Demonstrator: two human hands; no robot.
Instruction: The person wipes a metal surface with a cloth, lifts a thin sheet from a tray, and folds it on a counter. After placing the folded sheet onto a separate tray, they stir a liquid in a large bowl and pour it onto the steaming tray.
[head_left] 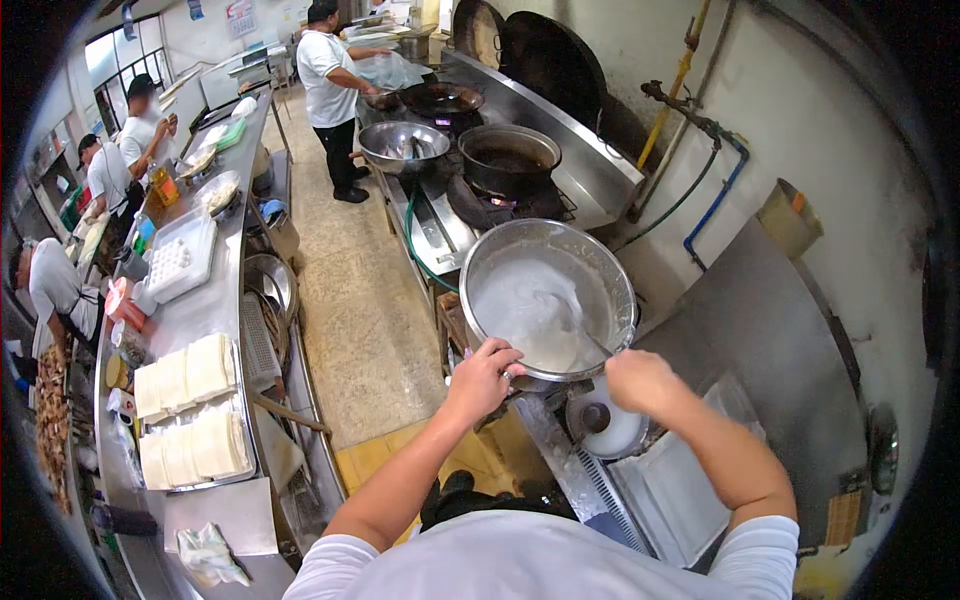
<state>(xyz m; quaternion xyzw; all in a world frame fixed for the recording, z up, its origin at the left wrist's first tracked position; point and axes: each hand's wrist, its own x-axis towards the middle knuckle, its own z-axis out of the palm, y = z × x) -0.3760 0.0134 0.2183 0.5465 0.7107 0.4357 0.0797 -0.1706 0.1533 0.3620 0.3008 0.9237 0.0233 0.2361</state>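
A large steel bowl [478,262] full of white batter [530,305] sits in front of me. My left hand [484,377] grips the bowl's near rim. My right hand [637,381] is closed on the handle of a utensil [585,330] that dips into the batter. Just below the bowl stands a small white container [617,433] with a dark knob in it.
Beyond the bowl a stove line holds a dark pot [507,158], a steel basin [402,146] and woks. At left, a long steel counter [205,310] carries trays of pale wrappers [190,372]. A person in white [328,90] cooks at the far stove; others work at left.
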